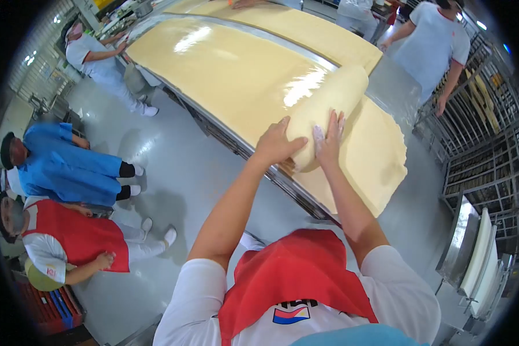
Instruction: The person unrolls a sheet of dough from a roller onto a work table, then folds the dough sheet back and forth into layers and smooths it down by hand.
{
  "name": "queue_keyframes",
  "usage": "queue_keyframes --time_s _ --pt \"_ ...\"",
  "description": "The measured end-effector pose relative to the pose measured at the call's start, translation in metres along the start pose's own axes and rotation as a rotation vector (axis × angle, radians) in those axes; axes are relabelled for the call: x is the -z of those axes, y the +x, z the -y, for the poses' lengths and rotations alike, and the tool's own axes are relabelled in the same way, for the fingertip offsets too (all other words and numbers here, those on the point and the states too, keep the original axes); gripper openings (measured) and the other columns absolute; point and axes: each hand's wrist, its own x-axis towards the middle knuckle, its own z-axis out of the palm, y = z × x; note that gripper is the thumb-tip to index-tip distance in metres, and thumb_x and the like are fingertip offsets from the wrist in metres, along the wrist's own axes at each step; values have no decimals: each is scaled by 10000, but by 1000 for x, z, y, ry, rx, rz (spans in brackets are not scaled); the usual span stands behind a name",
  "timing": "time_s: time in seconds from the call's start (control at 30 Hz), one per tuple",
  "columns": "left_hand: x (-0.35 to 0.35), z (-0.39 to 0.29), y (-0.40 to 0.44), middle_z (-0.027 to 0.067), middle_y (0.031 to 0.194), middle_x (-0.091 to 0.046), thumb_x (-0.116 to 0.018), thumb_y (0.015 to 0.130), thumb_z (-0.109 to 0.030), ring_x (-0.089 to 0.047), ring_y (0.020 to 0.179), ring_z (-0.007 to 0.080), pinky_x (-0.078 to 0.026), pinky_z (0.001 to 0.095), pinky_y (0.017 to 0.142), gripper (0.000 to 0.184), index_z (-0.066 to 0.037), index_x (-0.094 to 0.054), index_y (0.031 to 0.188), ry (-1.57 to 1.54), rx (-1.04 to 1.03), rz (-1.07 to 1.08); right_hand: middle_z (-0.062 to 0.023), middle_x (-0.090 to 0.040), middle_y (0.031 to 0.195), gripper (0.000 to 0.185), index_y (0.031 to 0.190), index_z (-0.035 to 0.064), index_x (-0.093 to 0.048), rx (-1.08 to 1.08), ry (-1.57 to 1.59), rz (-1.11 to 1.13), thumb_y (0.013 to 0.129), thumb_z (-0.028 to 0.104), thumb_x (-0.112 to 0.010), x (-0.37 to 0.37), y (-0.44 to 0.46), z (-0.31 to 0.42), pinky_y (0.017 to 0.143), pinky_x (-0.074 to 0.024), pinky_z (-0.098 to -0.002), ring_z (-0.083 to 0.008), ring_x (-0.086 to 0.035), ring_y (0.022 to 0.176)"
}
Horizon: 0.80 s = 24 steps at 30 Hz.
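The roll (335, 98) of dough lay at the right end of the table (277, 176), slanting from the near edge toward the far right. The left hand (278, 142) rested on its left side close to the near end, fingers spread and curved over it, thumb reaching right. The right hand (328, 143) lay against its right side, fingers extended rather than clenched, with pale smears on them. Both hands touched the roll.

To its left stretched a smooth yellow sheet (225, 69); to its right spread a flat flap (378, 153) with an uneven edge. Beyond a metal strip, a second sheet (271, 24) lay farther off. At far left, a person in white (95, 55) leaned toward the table. A person in blue (69, 161) and one in a red apron (81, 230) stood left, and racks (484, 115) stood right.
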Motion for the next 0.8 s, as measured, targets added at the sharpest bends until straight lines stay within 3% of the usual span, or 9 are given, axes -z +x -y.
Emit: queue_keyframes --time_s 0.13,0.23,0.33,0.4,0.57,0.67,0.7,0.73,0.8 --pt "32 46 17 344 1414 -491 -652 829 -599 -501 1331 396 -401 402 1112 1004 100 -360 1488 -407 96 51 -266 -196 1630 826 1576 -13 -202 -201 208 -70 967 360 -617 -36 40 -40 1247 -101 -463 -417 -107 1527" --pt "39 73 38 349 1315 -566 -616 867 -586 -550 1272 413 -429 405 1084 952 132 -391 1451 -373 136 86 -259 -214 1627 847 1583 -9 -177 -317 245 -63 976 384 -618 -57 66 -36 1247 -109 -458 -407 -125 1523" --pt "57 100 64 348 1250 -609 -592 904 -553 -590 1208 439 -461 409 1045 888 163 -429 1402 -148 -167 -9 -240 -215 1634 832 1585 -7 -175 -382 -109 79 989 381 -607 -64 87 41 1244 -136 -441 -379 -159 1521" --pt "78 106 88 361 1245 -603 -590 910 -553 -585 1201 458 -452 421 1050 866 170 -456 1367 -138 -206 49 -220 -233 1635 829 1587 0 -180 -357 599 49 987 379 -610 -70 98 46 1240 -167 -423 -353 -177 1525" --pt "141 135 131 371 1365 -511 -579 917 -586 -502 1308 445 -378 422 1123 909 174 -420 1391 -192 -149 240 -209 -243 1636 760 1598 24 -161 -453 458 -182 1019 302 -566 -141 135 -6 1238 -168 -399 -320 -188 1528" --pt "165 166 144 365 1435 -459 -566 928 -611 -462 1360 431 -354 414 1148 954 164 -364 1446 -150 -79 263 -210 -186 1655 749 1585 14 -220 -238 116 -88 1015 357 -562 -216 148 32 1244 -124 -400 -352 -169 1530" --pt "176 181 151 368 1431 -461 -566 930 -609 -466 1357 433 -357 415 1146 955 164 -355 1451 -127 -79 251 -217 -205 1647 735 1577 9 -244 -358 -78 60 1013 339 -582 -209 165 94 1243 -124 -409 -372 -164 1526" --pt "192 194 155 368 1431 -461 -566 930 -609 -466 1357 433 -357 415 1146 955 164 -355 1451 -106 -50 231 -217 -205 1647 735 1577 9 -244 -352 -44 81 1013 339 -582 -217 173 113 1243 -124 -409 -372 -164 1526" --pt "226 210 170 367 1435 -455 -573 926 -615 -456 1363 437 -351 415 1151 968 158 -341 1462 -217 34 289 -253 -179 1642 724 1585 27 -232 -308 572 3 1021 323 -576 -234 190 124 1242 -101 -417 -386 -133 1531"
